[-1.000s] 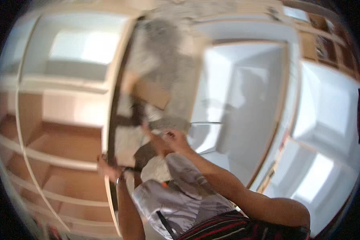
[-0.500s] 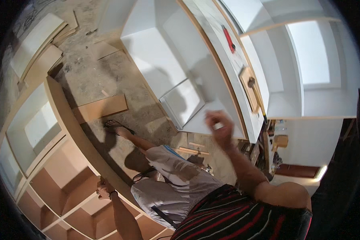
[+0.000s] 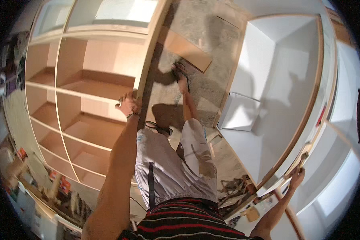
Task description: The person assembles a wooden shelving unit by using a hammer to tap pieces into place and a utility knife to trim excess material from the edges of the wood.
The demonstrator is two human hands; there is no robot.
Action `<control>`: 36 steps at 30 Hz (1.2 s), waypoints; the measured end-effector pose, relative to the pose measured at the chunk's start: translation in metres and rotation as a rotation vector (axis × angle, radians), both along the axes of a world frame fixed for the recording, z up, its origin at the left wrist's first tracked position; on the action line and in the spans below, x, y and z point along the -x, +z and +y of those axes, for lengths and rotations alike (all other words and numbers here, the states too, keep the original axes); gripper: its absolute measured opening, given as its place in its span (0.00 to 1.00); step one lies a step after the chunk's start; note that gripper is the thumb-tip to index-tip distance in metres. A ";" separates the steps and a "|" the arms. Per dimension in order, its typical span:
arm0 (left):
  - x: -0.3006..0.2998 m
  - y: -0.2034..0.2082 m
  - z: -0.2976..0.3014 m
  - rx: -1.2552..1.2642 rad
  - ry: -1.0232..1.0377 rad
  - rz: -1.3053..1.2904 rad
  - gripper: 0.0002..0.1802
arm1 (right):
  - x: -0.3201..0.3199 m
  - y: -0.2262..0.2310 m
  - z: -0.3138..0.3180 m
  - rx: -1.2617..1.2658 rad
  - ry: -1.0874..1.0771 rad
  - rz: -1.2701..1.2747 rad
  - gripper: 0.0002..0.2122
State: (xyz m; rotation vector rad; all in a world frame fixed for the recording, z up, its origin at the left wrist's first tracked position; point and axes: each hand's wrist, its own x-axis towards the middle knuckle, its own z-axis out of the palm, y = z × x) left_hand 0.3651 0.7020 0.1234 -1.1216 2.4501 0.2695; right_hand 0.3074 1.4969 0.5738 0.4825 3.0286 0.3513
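At far left, the wooden shelving unit (image 3: 154,40) stood with its compartments facing the person. The left hand (image 3: 129,105) touched a shelf's front edge beside the side panel, fingers bent over it; whether they gripped or merely rested could not be determined. Right of that panel, the bare floor (image 3: 218,50) formed a narrow aisle, partly taken up by a flat brown board (image 3: 190,50) and the person's extended leg (image 3: 190,105). Beyond lay the white open cabinet (image 3: 280,116), brown-edged, a white panel (image 3: 240,112) within it. Along its right border, the right hand (image 3: 297,177) met the hammer (image 3: 304,156) at its handle, fingers curled; full closure could not be confirmed. A red tool (image 3: 321,117) lay farther along that border.
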 end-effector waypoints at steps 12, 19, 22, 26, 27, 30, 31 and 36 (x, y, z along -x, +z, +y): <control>0.084 -0.033 -0.015 -0.189 0.349 0.547 0.23 | 0.172 -0.140 -0.378 0.720 0.300 -0.173 0.09; 0.090 -0.058 -0.049 -0.054 0.246 0.750 0.16 | 0.214 -0.385 -0.697 0.646 0.836 -0.451 0.16; 0.093 -0.058 -0.046 -0.075 0.281 0.770 0.15 | 0.221 -0.425 -0.731 0.553 0.930 -0.492 0.16; 0.086 -0.065 -0.048 -0.042 0.275 0.799 0.15 | 0.218 -0.445 -0.748 0.495 0.930 -0.530 0.17; 0.086 -0.066 -0.048 -0.044 0.271 0.794 0.15 | 0.217 -0.448 -0.748 0.499 0.981 -0.451 0.16; 0.087 -0.067 -0.048 -0.054 0.261 0.790 0.15 | 0.219 -0.457 -0.747 0.516 1.076 -0.328 0.16; 0.086 -0.067 -0.047 -0.059 0.249 0.789 0.15 | 0.220 -0.460 -0.746 0.534 1.118 -0.283 0.17; 0.087 -0.068 -0.047 -0.092 0.301 0.743 0.16 | 0.221 -0.451 -0.753 0.437 1.009 -0.426 0.17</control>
